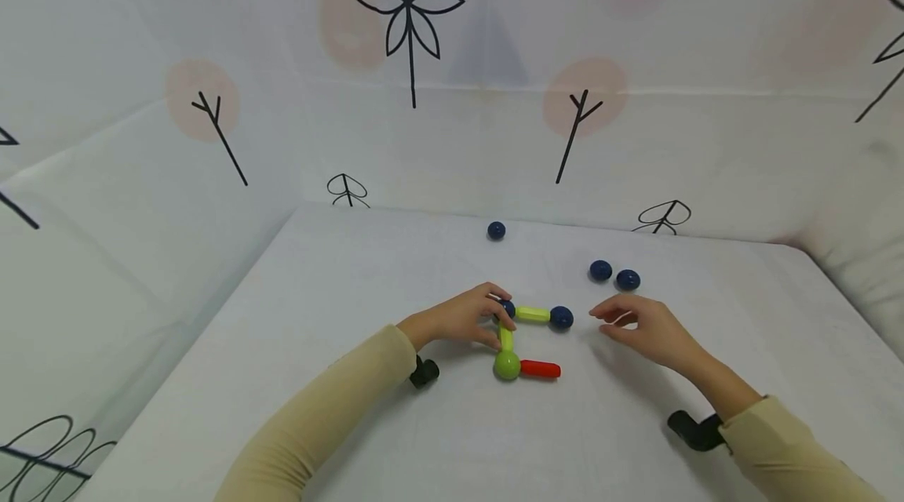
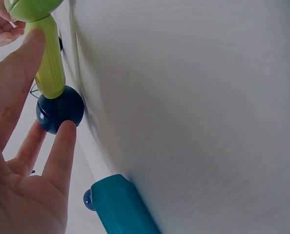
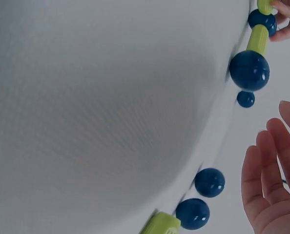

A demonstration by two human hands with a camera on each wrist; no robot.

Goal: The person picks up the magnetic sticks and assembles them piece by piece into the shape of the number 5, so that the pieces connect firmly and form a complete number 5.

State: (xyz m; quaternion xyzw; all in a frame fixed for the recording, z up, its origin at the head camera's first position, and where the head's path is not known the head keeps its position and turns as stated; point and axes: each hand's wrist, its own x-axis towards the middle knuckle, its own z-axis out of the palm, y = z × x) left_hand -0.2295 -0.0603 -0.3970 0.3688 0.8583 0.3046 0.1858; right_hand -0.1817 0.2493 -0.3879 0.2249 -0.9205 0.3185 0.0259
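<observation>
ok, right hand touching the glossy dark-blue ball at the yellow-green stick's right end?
Apart. Head view shows white tabletop between the right hand and the glossy dark-blue ball.

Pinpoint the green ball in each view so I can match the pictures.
Head: lower half, just right of centre, the green ball joined to the red rod.
Left wrist: top-left corner, cut off by the top edge.
Right wrist: not in the picture.
Shared landmark: the dark blue ball at the fingers of the left hand, joined to the yellow-green rod.
</observation>
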